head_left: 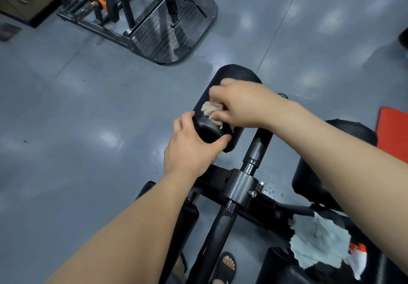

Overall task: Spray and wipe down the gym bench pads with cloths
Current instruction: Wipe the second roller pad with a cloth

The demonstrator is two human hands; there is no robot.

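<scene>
A black cylindrical roller pad sticks out to the left of the bench's black post. My left hand grips the pad's near end. My right hand presses a crumpled pinkish cloth onto the top of the pad. A second roller pad shows on the right, partly hidden by my right forearm. A pale blue-grey cloth lies on a black pad at lower right. Beside it lies a spray bottle, white with an orange-red top.
Water droplets dot the grey floor by the frame joint. Another machine with a black footplate stands at the top left. An orange-red mat lies at the right edge. My sandalled foot is beneath the bench frame.
</scene>
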